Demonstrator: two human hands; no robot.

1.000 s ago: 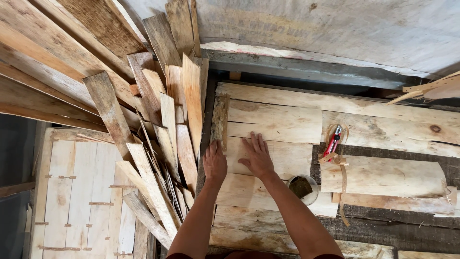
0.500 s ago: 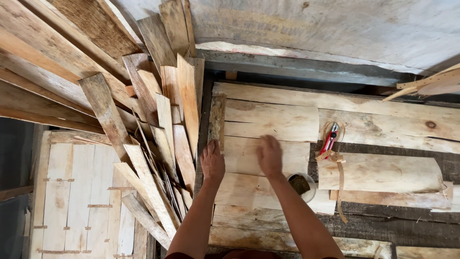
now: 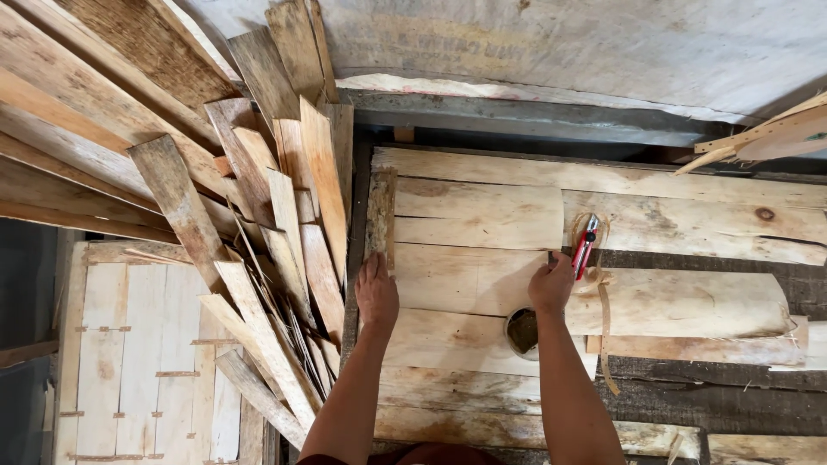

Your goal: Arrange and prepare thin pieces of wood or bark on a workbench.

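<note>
Pale yellow wood sheets (image 3: 478, 215), red and black utility knife (image 3: 586, 245), weathered grey-brown planks (image 3: 177, 202)

Head view, steeply downward, arm's reach

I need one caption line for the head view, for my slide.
Left hand and right hand press flat on a veneer sheet, a red utility knife beside the right.

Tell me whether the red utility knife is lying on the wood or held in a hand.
Lying down. The red utility knife rests flat on the veneer sheets; the right hand sits beside it, fingers not wrapped around it.
</note>
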